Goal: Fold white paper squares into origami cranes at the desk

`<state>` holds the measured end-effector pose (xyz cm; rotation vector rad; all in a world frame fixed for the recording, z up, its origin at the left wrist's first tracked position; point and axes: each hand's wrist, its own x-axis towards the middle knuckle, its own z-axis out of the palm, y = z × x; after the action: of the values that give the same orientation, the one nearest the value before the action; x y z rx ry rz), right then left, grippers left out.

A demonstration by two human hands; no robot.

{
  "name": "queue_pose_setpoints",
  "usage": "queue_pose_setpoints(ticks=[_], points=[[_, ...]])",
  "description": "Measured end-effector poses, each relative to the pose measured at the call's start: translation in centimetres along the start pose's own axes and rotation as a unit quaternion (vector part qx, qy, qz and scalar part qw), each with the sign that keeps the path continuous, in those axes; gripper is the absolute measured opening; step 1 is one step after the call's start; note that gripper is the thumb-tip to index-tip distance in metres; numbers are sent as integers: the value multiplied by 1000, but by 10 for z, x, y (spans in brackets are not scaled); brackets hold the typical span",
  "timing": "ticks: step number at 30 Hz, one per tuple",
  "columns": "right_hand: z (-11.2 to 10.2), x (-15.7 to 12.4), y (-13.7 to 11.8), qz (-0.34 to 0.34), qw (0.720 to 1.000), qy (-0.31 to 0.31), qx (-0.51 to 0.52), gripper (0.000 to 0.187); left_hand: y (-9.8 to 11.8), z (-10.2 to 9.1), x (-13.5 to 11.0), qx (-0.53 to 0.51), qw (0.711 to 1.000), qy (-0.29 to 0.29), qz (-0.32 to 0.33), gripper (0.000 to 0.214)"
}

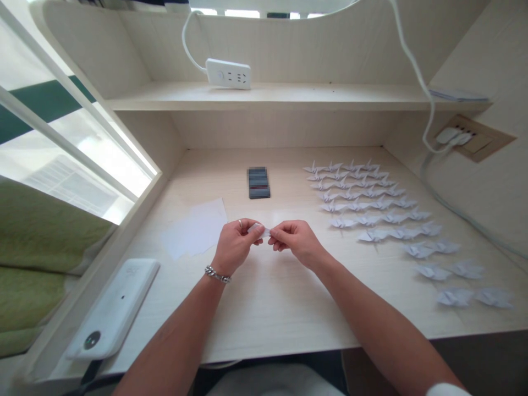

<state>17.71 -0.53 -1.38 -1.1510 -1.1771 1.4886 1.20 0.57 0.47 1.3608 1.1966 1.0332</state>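
A small folded piece of white paper (258, 229) is held between my two hands above the middle of the desk. My left hand (238, 241), with a ring and a chain bracelet, pinches its left part between thumb and fingers. Its narrow right end is pinched by the thumb and forefinger of my right hand (295, 239). Fingers cover much of the paper, so its full folded shape is hidden. To the left of my hands lie flat sheets of white paper (193, 231). Rows of folded paper cranes (371, 204) stand on the right side.
A dark, blurred-out rectangular object (258, 182) lies behind my hands. At the left edge rests a white device (115, 308) with a cable. A power strip (228, 74) sits on the shelf (289, 94). Plugs fill part of a wall socket (474, 137) at right.
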Motion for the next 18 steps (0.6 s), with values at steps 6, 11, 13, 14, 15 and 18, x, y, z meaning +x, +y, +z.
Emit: queue_pose_setpoints(ticks=[6,11,13,14,15,18], points=[[4,-3,-1,-60,995,34,-72,32,-4,-1,2,-51,998,7,-23,26],[-1,1,-2,60,995,-7,77,42,-2,-2,1,-20,1000,7,2,25],[-1,3,-1,57,996,-11,70,41,-3,-2,1,-5,1000,9,7,25],[-1,3,0,45,997,-14,53,40,-3,-1,1,-2,1000,9,7,24],[0,2,1,29,999,-14,32,38,-3,-1,1,-2,1000,9,6,25],[2,0,1,-24,999,5,-39,33,-4,1,1,-9,1000,6,-3,25]])
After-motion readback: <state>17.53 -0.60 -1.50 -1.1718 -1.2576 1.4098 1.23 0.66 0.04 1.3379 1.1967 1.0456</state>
